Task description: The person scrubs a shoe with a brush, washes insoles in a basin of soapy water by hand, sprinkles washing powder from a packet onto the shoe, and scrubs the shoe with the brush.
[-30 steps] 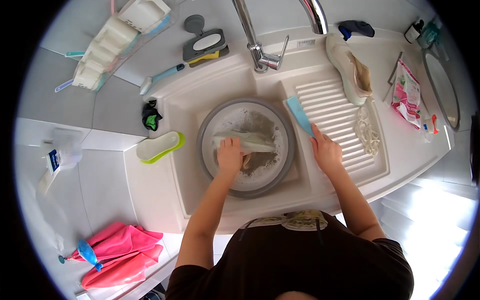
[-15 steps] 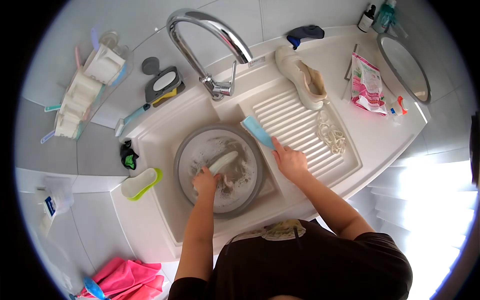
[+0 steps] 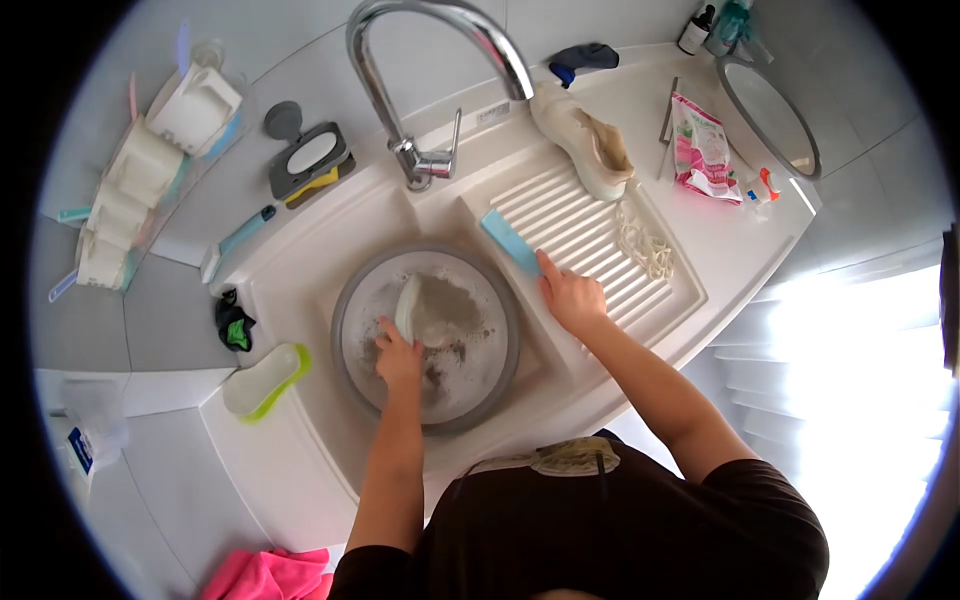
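A round, pale basin with a grey rim [image 3: 345, 385] sits inside the beige sink [image 3: 310, 440], holding murky water with suds and dark specks. In it lies a pale, elongated shoe [image 3: 407, 308], partly sunk, its light edge above the surface. The left hand [image 3: 399, 358] reaches over the basin's near-left side, index finger extended and the others bent by the shoe's near end; whether they grip it I cannot tell.

Right of the basin, the right hand [image 3: 575, 300] has its fingers closed on the end of a light blue brush [image 3: 510, 241], which points back towards the basin's rim (its bristles are hidden from above). Under that hand is the ribbed white drainboard [image 3: 640, 317]; a cream fabric shoe [image 3: 588, 150] rests across its far edge, with a tangle of off-white laces [image 3: 645, 245] just beside it.

Left of the basin, a white and lime-green oval tray [image 3: 262, 383] sits on the sink's outer edge. Beyond the basin, the chrome faucet [image 3: 427, 165] arches above the sink's back edge. Between the basin's grey rim and the sink's raised divider runs a narrow gap; the gap from rim to left wall is also narrow, leaving the left hand clearest access from above.
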A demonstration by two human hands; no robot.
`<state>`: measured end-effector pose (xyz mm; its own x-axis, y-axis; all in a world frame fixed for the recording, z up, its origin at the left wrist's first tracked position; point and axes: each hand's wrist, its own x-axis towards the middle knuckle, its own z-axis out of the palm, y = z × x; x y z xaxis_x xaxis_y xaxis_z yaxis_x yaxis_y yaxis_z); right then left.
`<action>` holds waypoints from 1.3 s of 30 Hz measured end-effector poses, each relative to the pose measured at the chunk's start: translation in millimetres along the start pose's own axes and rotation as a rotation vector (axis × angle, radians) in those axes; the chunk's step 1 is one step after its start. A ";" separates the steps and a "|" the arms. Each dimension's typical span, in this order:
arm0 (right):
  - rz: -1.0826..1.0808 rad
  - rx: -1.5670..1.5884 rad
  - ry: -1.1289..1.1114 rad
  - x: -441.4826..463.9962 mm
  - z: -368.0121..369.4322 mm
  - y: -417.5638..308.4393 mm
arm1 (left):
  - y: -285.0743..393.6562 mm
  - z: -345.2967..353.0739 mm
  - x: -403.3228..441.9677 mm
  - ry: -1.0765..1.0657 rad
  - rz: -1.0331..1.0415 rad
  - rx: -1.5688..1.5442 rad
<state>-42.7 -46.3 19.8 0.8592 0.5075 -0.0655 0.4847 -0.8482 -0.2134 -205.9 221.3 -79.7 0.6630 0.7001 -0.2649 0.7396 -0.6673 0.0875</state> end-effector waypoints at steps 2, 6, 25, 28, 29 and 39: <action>0.074 -0.035 -0.038 3.5 -0.5 -4.1 | -6.6 3.9 4.6 -0.019 0.055 -0.006; 0.045 -0.063 0.064 4.6 10.4 -3.1 | -18.1 -12.4 2.1 -0.102 0.012 -0.050; -0.123 0.456 -0.135 -3.3 -17.9 54.2 | -30.0 6.9 -18.3 -0.020 -0.198 -0.099; -0.146 0.530 -0.141 -9.0 -26.2 77.9 | -57.2 26.3 -7.3 -0.018 -0.140 -0.318; -0.156 0.529 -0.154 -11.7 -30.2 83.8 | -61.1 29.5 -6.5 0.006 -0.250 -0.341; -0.134 0.568 -0.157 -25.8 -74.4 149.2 | 24.0 -28.2 -46.8 0.562 -0.333 -0.316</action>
<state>19.6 -197.3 62.2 0.7413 0.6573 -0.1362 0.3862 -0.5835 -0.7144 -215.8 179.7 -38.1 0.2930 0.9350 0.1999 0.8543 -0.3499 0.3843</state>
